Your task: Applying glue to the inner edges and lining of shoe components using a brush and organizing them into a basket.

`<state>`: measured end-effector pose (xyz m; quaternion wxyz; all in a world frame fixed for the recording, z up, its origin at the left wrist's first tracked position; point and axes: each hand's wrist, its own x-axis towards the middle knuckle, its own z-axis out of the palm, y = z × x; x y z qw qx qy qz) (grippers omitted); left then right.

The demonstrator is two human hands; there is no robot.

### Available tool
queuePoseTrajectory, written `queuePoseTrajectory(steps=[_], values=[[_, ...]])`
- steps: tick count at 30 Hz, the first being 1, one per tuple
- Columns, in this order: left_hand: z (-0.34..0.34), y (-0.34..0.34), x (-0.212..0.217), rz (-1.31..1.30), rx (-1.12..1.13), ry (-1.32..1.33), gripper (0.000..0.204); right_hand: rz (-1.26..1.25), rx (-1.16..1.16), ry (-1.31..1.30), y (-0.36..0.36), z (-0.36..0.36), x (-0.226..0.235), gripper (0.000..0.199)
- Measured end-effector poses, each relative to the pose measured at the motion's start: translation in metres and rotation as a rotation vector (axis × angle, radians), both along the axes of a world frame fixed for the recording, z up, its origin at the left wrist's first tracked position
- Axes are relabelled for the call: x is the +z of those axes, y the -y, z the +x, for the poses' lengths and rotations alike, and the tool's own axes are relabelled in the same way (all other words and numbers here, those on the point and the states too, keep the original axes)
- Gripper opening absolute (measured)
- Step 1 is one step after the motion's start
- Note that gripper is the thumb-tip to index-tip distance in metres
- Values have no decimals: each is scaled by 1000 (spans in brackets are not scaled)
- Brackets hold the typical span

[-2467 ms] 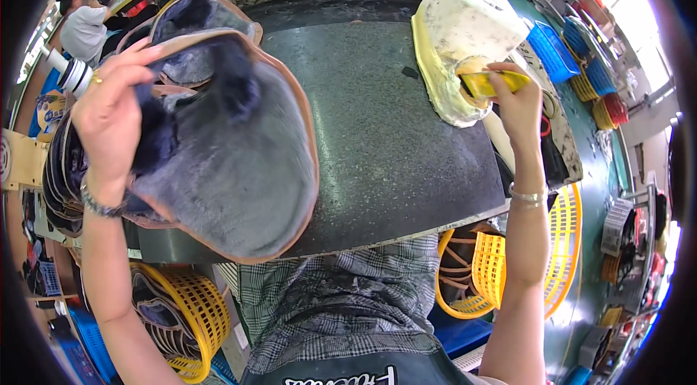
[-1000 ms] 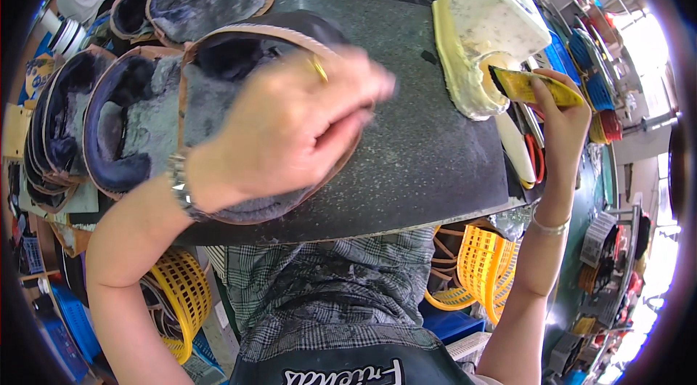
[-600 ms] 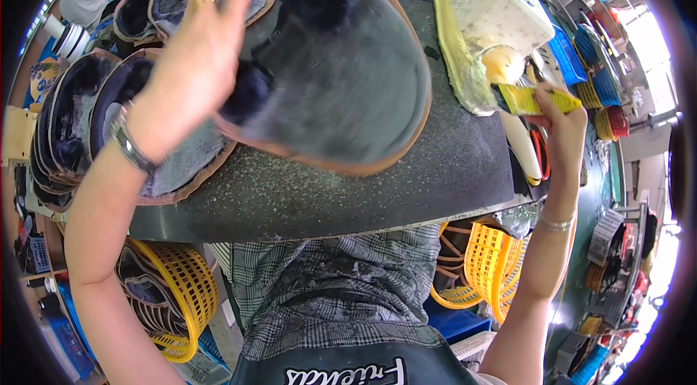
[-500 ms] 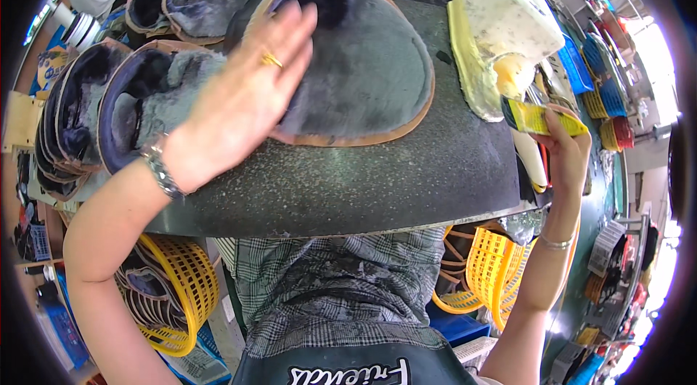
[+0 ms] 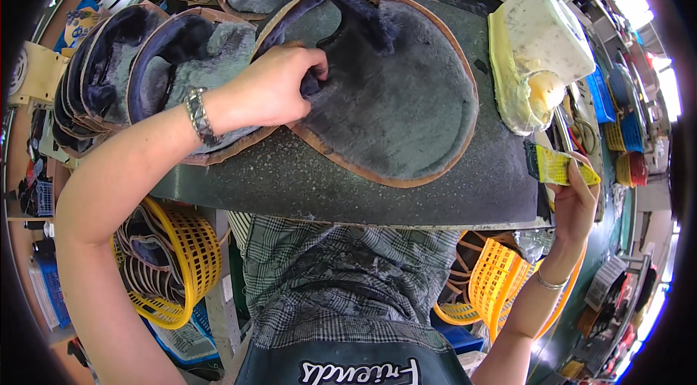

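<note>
A large fleece-lined shoe piece point(image 5: 406, 102), dark grey with a tan edge, lies fleece side up on the dark table. My left hand point(image 5: 279, 87) is closed over its left part, fingers pinching the curled inner edge; the fingertips are partly hidden in the fleece. Off to the right, my right hand point(image 5: 579, 200) grips a flat yellow brush point(image 5: 555, 165) with a dark end, held beyond the table's right side. Behind that hand stands a white plastic container point(image 5: 541, 33), its lower edge crusted with yellowish glue.
Similar fleece pieces point(image 5: 196, 58) are stacked at the left and far left of the table point(image 5: 348, 203). Yellow baskets point(image 5: 200, 269) stand below it on both sides, the left one filled with pieces. Tools lie beside the container.
My left hand has gone from flat and spread above the piece to pinching its inner edge. The piece's left part now shows a raised, opened rim. My right hand still holds the brush.
</note>
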<state>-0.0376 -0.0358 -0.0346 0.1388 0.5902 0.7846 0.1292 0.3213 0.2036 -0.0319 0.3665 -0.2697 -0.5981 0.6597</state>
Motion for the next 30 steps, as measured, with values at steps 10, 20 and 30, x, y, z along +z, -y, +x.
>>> queuePoseTrajectory(steps=[10, 20, 30], values=[[-3, 7, -11, 251, -80, -90, 40, 89, -306, 99, -34, -23, -13, 22], [10, -61, 12, 46, -301, -416, 7, -23, -178, -32, -40, -6, -14, 24], [71, -65, 10, -656, -420, -661, 57, -114, -142, -159, -29, -9, -14, 22]])
